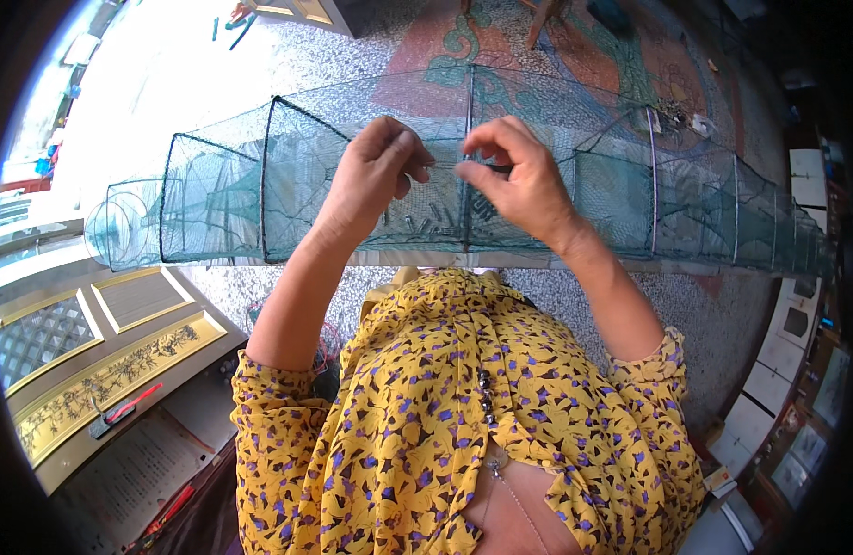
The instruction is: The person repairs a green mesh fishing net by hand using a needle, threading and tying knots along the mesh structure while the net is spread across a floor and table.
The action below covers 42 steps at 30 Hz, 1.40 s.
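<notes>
A long green mesh fish trap [371, 217] with dark square frames stretches across in front of me from left to right. My left hand [376, 171] is raised over its middle with thumb and fingers pinched together. If it holds anything, that is too small to make out. To the right, my right hand [524, 180] hovers beside a dark upright frame rod [468, 111], its fingers curled toward the thumb. Something small and dark shows between them, of a kind I cannot tell. Several small metal-looking pieces [431, 225] show through the mesh below my hands.
At the lower left stands a panelled grey and gold door-like board [154, 342], with a red-handled tool [121, 412] on it. Wooden legs [542, 23] stand on the speckled floor [371, 51] at the far side. White cabinets [760, 398] line the right.
</notes>
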Each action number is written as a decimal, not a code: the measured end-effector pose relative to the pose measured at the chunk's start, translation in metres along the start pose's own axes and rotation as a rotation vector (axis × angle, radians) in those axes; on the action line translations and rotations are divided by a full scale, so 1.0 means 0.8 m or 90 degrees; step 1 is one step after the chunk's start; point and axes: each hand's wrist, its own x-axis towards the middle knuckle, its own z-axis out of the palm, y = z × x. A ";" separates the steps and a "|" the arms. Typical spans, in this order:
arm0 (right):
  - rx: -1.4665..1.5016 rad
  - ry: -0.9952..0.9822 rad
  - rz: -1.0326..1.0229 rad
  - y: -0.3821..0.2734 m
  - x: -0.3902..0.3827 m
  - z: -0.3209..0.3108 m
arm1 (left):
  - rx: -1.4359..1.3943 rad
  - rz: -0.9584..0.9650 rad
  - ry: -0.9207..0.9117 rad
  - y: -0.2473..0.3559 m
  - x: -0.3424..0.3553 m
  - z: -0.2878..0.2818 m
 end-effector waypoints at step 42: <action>0.545 0.137 -0.159 -0.112 0.018 -0.197 | 0.733 0.490 -0.165 0.113 -0.062 0.055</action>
